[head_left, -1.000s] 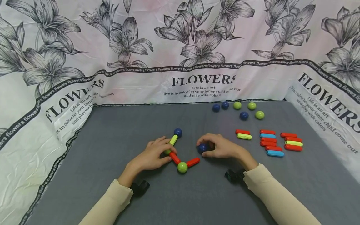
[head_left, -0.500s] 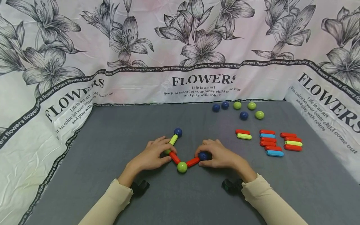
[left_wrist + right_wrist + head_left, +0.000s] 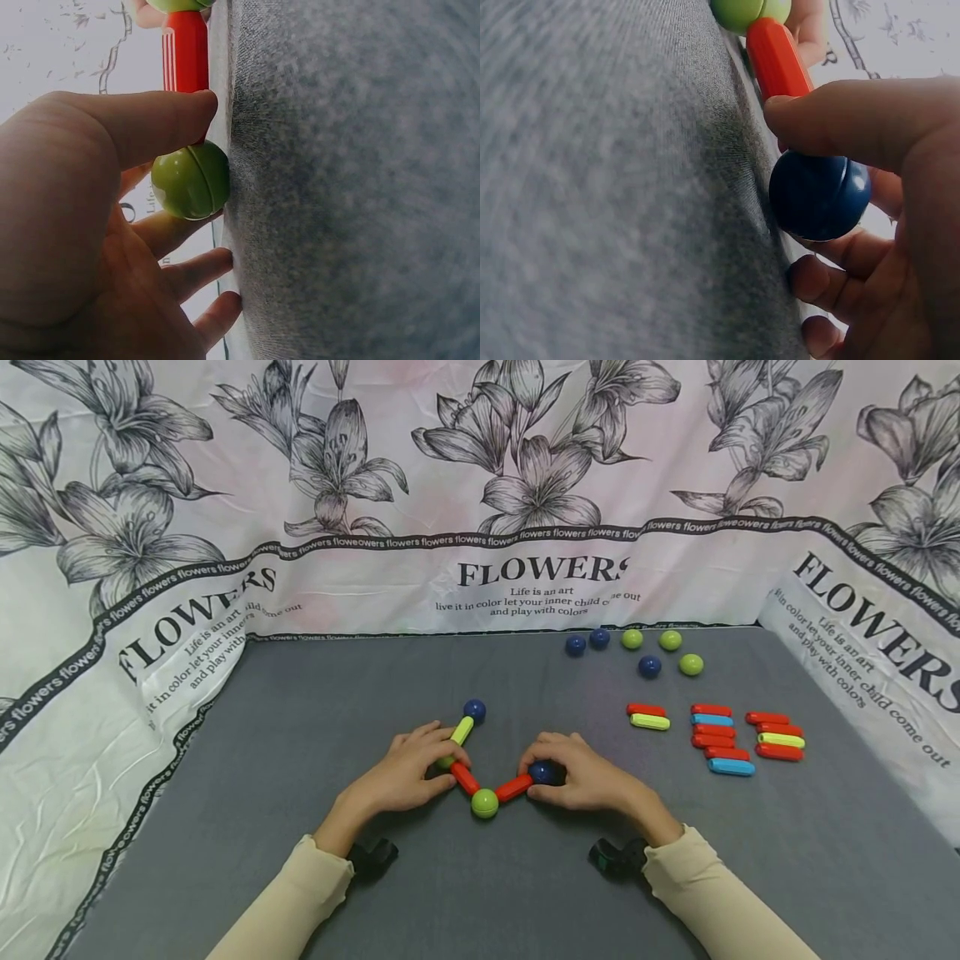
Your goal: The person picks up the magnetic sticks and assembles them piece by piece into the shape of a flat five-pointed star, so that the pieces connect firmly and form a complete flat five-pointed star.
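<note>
A zigzag chain of toy sticks and balls lies on the grey cloth. From the far blue ball (image 3: 474, 711), a yellow stick (image 3: 462, 730) leads to a green ball (image 3: 190, 181) within my left hand (image 3: 408, 771). That hand pinches the end of the red stick (image 3: 186, 52) beside this ball. A second green ball (image 3: 484, 803) forms the near corner, where another red stick (image 3: 778, 60) starts. My right hand (image 3: 581, 772) pinches its far end, with a blue ball (image 3: 821, 196) against the stick inside the curled fingers.
Loose blue balls (image 3: 650, 667) and green balls (image 3: 691, 665) lie at the back right. Several red sticks (image 3: 780, 752), yellow sticks (image 3: 650, 722) and blue sticks (image 3: 731, 767) sit in groups on the right. A flower-printed cloth (image 3: 360, 585) borders the back and sides.
My right hand has moved slightly left and toward me, bringing the blue ball to the free end of the right red stick. My left hand has stayed in place.
</note>
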Demonstrator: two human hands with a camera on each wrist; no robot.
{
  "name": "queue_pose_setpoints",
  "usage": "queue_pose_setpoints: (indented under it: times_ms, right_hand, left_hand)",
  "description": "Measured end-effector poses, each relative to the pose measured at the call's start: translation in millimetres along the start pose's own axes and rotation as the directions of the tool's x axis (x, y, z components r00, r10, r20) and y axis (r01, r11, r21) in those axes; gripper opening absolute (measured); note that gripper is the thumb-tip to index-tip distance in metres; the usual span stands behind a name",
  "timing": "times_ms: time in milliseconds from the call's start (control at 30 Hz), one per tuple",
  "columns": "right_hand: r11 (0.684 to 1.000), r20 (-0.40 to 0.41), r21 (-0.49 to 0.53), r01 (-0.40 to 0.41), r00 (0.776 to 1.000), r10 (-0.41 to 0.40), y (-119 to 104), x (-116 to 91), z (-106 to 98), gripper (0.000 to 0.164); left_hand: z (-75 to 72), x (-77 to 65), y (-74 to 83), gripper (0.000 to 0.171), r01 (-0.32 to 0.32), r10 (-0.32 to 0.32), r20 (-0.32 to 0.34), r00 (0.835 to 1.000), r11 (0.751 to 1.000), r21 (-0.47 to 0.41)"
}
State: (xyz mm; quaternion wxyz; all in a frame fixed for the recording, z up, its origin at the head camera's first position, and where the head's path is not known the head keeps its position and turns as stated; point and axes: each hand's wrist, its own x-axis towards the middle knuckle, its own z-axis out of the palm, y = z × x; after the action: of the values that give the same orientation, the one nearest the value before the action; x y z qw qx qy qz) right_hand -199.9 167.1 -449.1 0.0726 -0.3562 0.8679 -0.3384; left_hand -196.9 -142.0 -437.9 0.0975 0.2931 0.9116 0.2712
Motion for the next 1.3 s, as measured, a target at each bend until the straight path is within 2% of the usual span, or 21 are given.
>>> queue_pose_setpoints:
  times_ms: [200,433,567,800,1000,1133,1300]
  right_hand:
    - [0.998,0.021,0.062,-0.018,1.000,0.017,-0.2,-0.2,-2.6,0.023]
    - [0.997,0.038,0.075,-0.024,0.999,0.022,-0.8,-0.2,-4.7,0.023]
    - [0.995,0.041,0.096,-0.015,0.999,0.011,0.7,-0.7,-6.2,0.023]
    - [0.983,-0.021,0.183,0.012,1.000,-0.009,7.6,-4.4,-15.0,0.022]
    - [0.976,-0.086,0.214,-0.038,0.995,0.058,19.2,-11.6,-30.0,0.020]
    - [0.984,-0.195,0.147,-0.101,0.972,0.129,31.8,-19.5,-43.6,0.017]
    - [0.979,-0.374,-0.059,-0.194,0.914,0.158,50.6,-33.8,-62.8,0.017]
  left_hand:
    - [-1.9,1.2,1.2,0.021,-0.003,0.003,0.004,1.000,1.000,0.000]
    - [-2.9,0.9,-0.6,0.034,-0.010,0.010,-0.002,1.000,1.000,0.001]
    - [-3.2,0.4,-1.4,0.036,-0.008,0.008,0.001,1.000,1.000,-0.002]
    - [-3.5,-0.3,-1.1,0.040,0.006,-0.006,0.007,1.000,1.000,-0.017]
    - [-4.0,-0.9,-0.9,0.041,0.018,-0.018,0.005,1.000,1.000,-0.024]
    - [-4.4,-1.8,-1.2,0.040,0.017,-0.017,0.003,1.000,1.000,-0.024]
    - [-4.2,-2.7,-1.5,0.040,0.020,-0.020,0.004,1.000,1.000,-0.024]
